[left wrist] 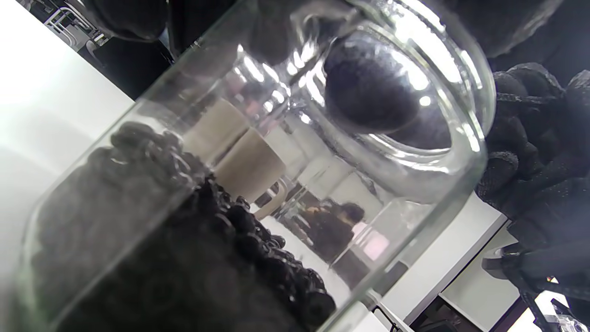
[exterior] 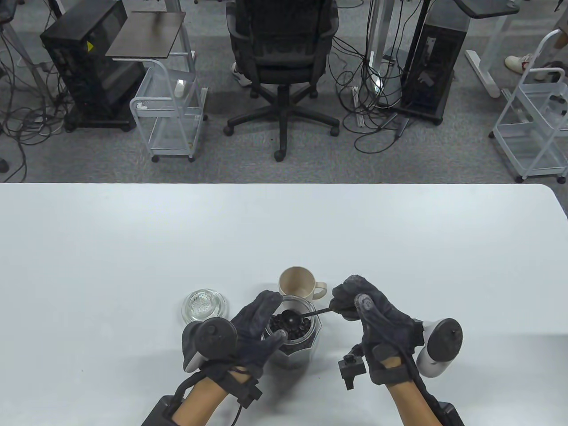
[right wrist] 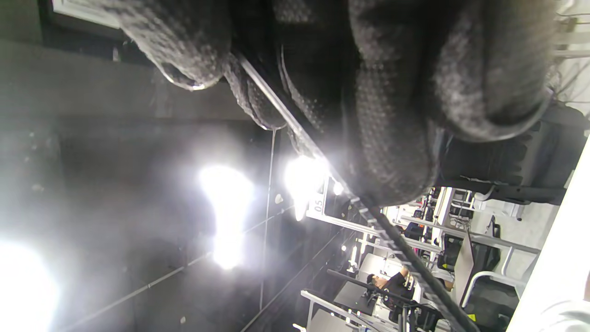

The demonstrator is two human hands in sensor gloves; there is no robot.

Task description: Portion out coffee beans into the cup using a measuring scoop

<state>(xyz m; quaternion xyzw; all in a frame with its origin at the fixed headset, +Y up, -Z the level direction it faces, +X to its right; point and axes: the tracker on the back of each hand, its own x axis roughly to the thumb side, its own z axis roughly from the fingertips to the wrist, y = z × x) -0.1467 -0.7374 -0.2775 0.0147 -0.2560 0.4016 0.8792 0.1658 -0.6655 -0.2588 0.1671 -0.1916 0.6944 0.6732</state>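
A clear glass jar [exterior: 311, 344] of dark coffee beans [exterior: 293, 333] stands near the table's front edge. My left hand [exterior: 259, 330] wraps around its left side, thumb at the rim. My right hand [exterior: 355, 304] pinches the thin handle of a black measuring scoop [exterior: 290, 317], whose bowl sits inside the jar mouth above the beans. A beige cup [exterior: 296, 281] with a handle stands just behind the jar. In the left wrist view the jar [left wrist: 415, 193] fills the frame, with the beans [left wrist: 193, 240] low inside and the scoop bowl [left wrist: 368, 85] at the mouth. The scoop handle [right wrist: 405, 253] crosses the right wrist view.
The jar's glass lid [exterior: 204, 305] lies on the white table [exterior: 133, 244] left of the jar. Beyond the table's far edge stand an office chair [exterior: 282, 57], wire carts and computer towers on the floor.
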